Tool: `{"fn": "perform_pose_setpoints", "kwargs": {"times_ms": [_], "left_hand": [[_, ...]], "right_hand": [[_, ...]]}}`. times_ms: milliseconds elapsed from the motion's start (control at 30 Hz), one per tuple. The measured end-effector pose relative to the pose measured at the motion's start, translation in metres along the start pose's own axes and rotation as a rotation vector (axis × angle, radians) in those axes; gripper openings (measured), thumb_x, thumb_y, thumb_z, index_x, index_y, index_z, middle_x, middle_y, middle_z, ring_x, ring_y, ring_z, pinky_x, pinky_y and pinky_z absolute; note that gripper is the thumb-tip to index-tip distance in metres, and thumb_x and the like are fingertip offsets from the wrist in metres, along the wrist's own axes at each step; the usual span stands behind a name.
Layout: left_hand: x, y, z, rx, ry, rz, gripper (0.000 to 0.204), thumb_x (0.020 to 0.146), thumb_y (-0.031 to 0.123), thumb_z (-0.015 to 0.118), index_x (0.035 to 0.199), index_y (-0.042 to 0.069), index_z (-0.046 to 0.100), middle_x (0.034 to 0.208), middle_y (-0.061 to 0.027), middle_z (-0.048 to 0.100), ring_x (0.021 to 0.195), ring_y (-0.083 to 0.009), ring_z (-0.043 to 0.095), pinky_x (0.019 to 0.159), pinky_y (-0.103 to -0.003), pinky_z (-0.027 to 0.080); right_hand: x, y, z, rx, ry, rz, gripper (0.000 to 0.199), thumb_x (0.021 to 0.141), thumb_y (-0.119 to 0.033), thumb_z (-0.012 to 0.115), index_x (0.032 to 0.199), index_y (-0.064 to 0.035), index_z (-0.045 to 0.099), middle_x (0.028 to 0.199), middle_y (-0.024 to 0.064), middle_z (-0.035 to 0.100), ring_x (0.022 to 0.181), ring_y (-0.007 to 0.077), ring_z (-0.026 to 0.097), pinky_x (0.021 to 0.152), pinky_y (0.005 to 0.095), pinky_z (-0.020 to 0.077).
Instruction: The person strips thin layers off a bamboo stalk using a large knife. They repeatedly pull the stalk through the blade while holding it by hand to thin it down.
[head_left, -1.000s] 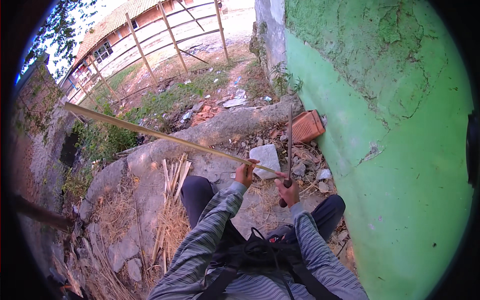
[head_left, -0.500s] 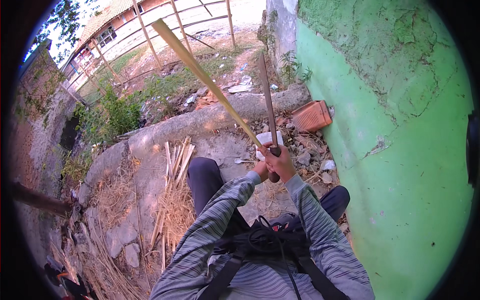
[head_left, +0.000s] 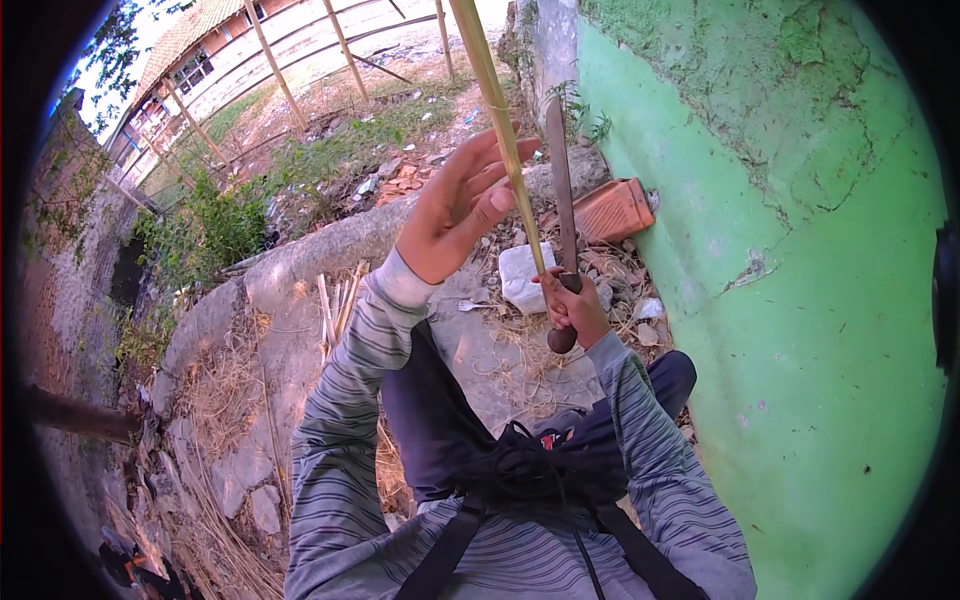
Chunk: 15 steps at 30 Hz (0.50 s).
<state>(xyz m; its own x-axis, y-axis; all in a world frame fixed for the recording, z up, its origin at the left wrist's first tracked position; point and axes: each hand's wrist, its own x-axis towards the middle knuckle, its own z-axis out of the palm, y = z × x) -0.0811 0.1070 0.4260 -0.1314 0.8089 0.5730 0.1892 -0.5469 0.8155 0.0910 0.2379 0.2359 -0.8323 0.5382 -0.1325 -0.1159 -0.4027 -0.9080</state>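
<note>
A long knife (head_left: 558, 170) and the lower end of a bamboo strip (head_left: 500, 120) are gripped together by the closed right hand (head_left: 572, 310). Above it, the strip is touched by the half-open left hand (head_left: 455, 210).

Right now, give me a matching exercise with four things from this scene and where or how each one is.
Things:
1. bamboo strip
2. long knife
3. orange brick
4. white block

States:
A. lying against the foot of the green wall
B. upright, handle gripped in the right hand
C. on the ground beyond the hands
D. slanting up past the open left hand

Pairs: 1-D, 2-B, 3-A, 4-C
</note>
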Motion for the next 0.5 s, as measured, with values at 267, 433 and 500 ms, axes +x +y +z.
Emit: {"fn": "perform_pose_setpoints", "kwargs": {"times_ms": [267, 433, 500], "left_hand": [[0.07, 0.028, -0.006, -0.22, -0.046, 0.168, 0.045, 0.108, 0.034, 0.041, 0.134, -0.002, 0.045, 0.092, -0.0063, 0.049, 0.079, -0.0182, 0.055, 0.071, -0.034, 0.047], [0.07, 0.026, 0.008, -0.156, 0.13, 0.187, 0.035, 0.11, 0.026, 0.036, 0.122, -0.003, 0.051, 0.08, -0.001, 0.04, 0.067, -0.0116, 0.04, 0.061, -0.027, 0.038], [0.068, 0.025, 0.004, -0.128, 0.171, 0.207, 0.033, 0.11, 0.025, 0.038, 0.121, -0.003, 0.052, 0.08, -0.0003, 0.041, 0.068, -0.0108, 0.039, 0.062, -0.027, 0.036]], "right_hand": [[-0.009, -0.002, 0.0, -0.154, 0.061, -0.058, 0.032, 0.097, -0.024, 0.067, 0.119, -0.0005, 0.066, 0.056, -0.0073, 0.045, 0.042, 0.0013, 0.038, 0.037, 0.0216, 0.03], [-0.038, -0.021, 0.011, -0.187, 0.055, -0.099, 0.035, 0.098, -0.021, 0.064, 0.126, 0.0, 0.063, 0.057, -0.0082, 0.044, 0.044, 0.0002, 0.037, 0.039, 0.0209, 0.03], [-0.058, -0.036, 0.018, -0.159, 0.057, -0.081, 0.034, 0.098, -0.019, 0.064, 0.126, 0.0005, 0.062, 0.058, -0.008, 0.044, 0.044, 0.0002, 0.037, 0.039, 0.0206, 0.0296]]}}
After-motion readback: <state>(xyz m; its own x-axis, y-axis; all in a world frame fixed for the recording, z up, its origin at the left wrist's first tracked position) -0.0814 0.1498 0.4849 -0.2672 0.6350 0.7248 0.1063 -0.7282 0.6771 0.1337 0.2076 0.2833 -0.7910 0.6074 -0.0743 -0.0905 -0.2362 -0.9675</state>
